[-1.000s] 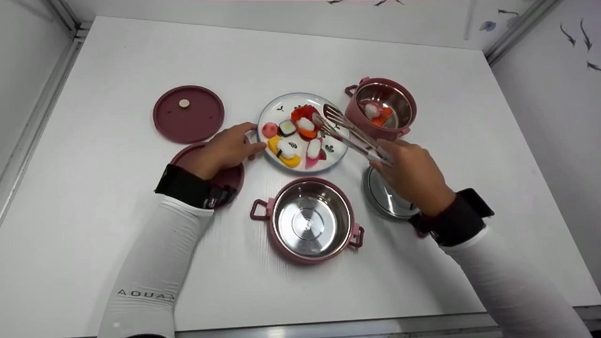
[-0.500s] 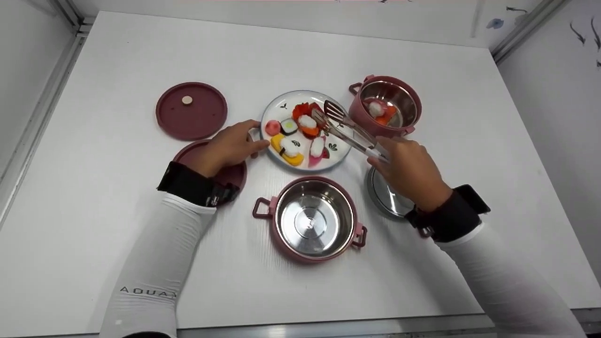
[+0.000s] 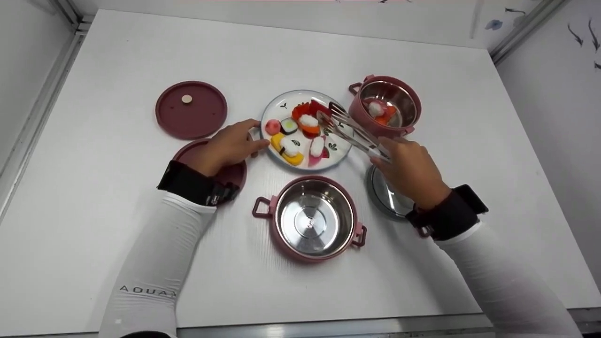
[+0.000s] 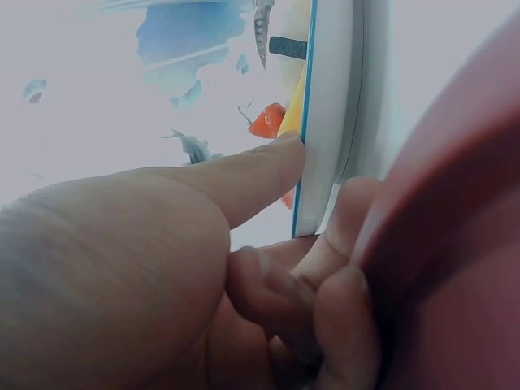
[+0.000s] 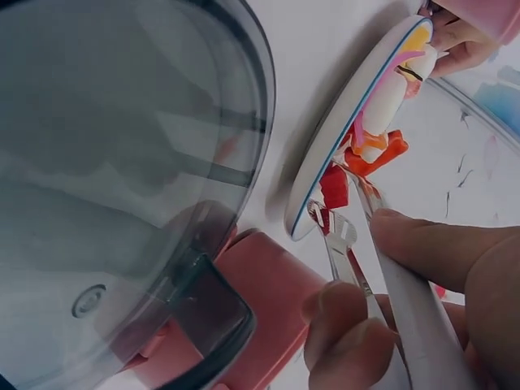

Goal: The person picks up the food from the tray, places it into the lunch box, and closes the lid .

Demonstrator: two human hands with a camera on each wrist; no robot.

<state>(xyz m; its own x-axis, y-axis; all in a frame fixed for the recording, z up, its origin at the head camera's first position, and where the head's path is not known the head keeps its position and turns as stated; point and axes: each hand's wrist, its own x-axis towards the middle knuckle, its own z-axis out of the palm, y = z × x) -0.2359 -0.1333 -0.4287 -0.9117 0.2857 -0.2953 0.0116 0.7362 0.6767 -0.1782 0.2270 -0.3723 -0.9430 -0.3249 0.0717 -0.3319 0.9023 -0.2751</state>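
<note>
- The right hand (image 3: 409,170) pinches a pair of long silver metal tongs (image 5: 418,305) between thumb and fingers; their tips lie about a red blocky toy food piece (image 5: 335,187) at the plate's right side. Whether they grip it cannot be told at this angle.
- The left hand (image 3: 231,144) holds the rim of a round white blue-edged plate (image 3: 303,96) with thumb and forefinger, its other fingers curled.
- Risk: the red piece may slip, its hard sides giving smooth metal little purchase.
- Risk: the orange-and-white toy sushi (image 3: 308,122), close beside, may be dragged along if the tips close wide.
- Risk: the plate may slide or tip should the tongs press down while the left hand's hold slackens.
- Container: the plate also bears yellow-and-white sushi (image 3: 289,148), pink-and-white sushi (image 3: 317,148), a dark-edged roll (image 3: 288,126) and a pink ball (image 3: 272,127).
- Container: the far pink steel-lined pot (image 3: 404,101) holds a white-and-pink piece (image 3: 375,109) and an orange piece (image 3: 382,120).
- Container: the near pink steel-lined pot (image 3: 310,223) shows only bare steel inside.
</note>
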